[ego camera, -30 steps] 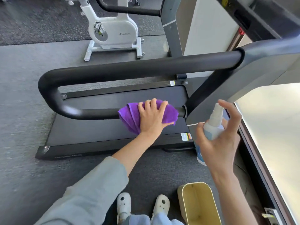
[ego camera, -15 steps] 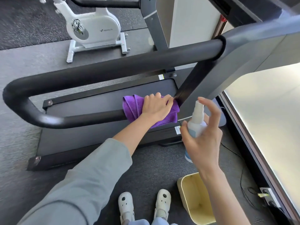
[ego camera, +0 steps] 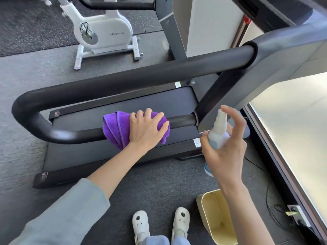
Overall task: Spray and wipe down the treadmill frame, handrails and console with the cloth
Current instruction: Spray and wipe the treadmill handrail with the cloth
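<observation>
Cloth (ego camera: 115,129), purple, wraps the lower handrail (ego camera: 70,136) at frame centre, pressed under the left hand (ego camera: 147,129) with fingers curled over it. The right hand (ego camera: 224,152) grips the spray bottle (ego camera: 218,134), forefinger above the nozzle. Step: wiping. Next probably requires spraying the bare rail, then wiping it.

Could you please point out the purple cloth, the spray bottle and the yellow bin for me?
purple cloth (ego camera: 115,128): head view, on its bunched folds left of the hand.
spray bottle (ego camera: 218,137): head view, on its white body below the nozzle.
yellow bin (ego camera: 206,214): head view, on its left wall.
</observation>
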